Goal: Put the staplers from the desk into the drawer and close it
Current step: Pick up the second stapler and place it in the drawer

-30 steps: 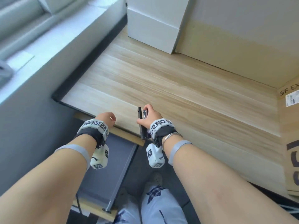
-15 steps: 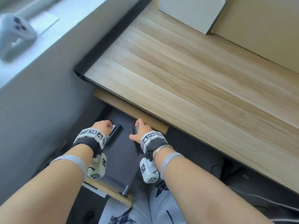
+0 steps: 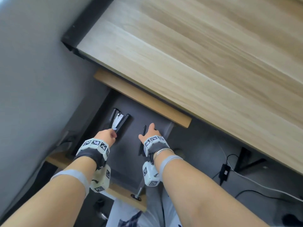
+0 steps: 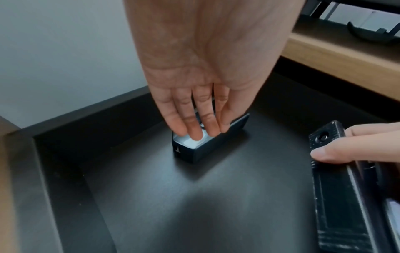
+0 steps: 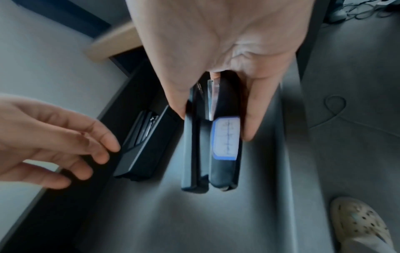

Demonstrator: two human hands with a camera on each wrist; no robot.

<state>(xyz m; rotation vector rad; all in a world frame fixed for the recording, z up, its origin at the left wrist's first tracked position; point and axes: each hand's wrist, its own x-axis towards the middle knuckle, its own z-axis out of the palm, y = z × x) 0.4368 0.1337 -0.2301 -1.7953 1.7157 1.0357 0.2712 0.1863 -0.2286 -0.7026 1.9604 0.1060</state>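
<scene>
Staplers: right hand (image 5: 216, 56) grips 1 (image 5: 213, 137) lengthwise in drawer (image 3: 126, 154); left hand (image 3: 106, 138) relaxed.

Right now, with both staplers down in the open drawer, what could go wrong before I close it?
1. The left stapler lies splayed open under the left hand; it may jam or spill staples.
2. The right hand grips the right stapler on its side; it could tip when let go.
3. Both hands sit inside the drawer; closing early could pinch fingers.

Label (image 5: 226, 138) writing on right-hand stapler (image 5: 213, 145) blurred, unreadable; left stapler (image 4: 207, 142) partly hidden under fingers (image 4: 194, 126).
</scene>
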